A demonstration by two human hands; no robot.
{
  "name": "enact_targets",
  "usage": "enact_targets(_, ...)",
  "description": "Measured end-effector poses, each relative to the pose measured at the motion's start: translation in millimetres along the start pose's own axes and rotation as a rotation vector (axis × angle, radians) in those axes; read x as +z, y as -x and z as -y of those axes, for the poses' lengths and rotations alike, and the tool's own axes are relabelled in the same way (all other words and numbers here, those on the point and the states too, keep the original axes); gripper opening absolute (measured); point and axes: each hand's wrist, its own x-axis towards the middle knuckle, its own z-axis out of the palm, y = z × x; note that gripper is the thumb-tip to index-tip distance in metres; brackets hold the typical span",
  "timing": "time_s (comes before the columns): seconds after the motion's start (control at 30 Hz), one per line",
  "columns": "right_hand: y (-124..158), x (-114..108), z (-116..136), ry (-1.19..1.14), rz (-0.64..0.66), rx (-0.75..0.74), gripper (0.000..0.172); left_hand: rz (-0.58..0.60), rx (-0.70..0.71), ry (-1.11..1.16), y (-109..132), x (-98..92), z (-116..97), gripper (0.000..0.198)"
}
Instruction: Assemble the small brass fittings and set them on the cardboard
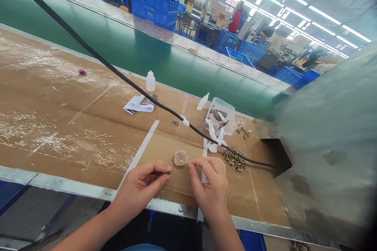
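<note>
Between thumb and forefinger, my left hand (143, 185) pinches a small dark metallic piece (169, 173), too small to name exactly. My right hand (211, 183) is closed on a thin pale stick (184, 161), like a toothpick, whose far end reaches into a small round clear cup (180, 157). The cup stands on the brown cardboard just beyond my hands, and what lies in it is hard to make out. To the right of my right hand lies a pile of small brass-and-dark pieces (236, 160).
A black cable (118, 71) runs slantwise across the view above the bench. Behind it stand a white bottle (150, 82), a clear plastic box (219, 114) with scraps, and a tilted dropper bottle (203, 102). A green conveyor belt (118, 47) lies beyond; a metal panel (330, 157) rises at right.
</note>
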Motion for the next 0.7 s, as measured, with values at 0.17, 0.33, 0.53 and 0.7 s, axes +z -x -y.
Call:
enact_targets(0.17, 1, -1, -1, -0.027, 0.03, 0.036, 0.008, -0.024, 0.022, 0.03, 0, 1.0, 3, 0.006)
enact_targets(0.33, 5, -2, -1, -0.12, -0.016, 0.093, 0.008, -0.053, 0.035, 0.051, -1, 1.9, 2, 0.006)
enact_targets(0.53, 20, -2, 10, -0.459, -0.114, 0.343, 0.009, -0.074, 0.029, 0.064, 0, 1.5, 3, 0.006)
enact_targets(0.7, 28, 5, 17, -0.533, -0.073, 0.405, 0.01, -0.074, 0.022, 0.066, 1, 1.0, 6, 0.008)
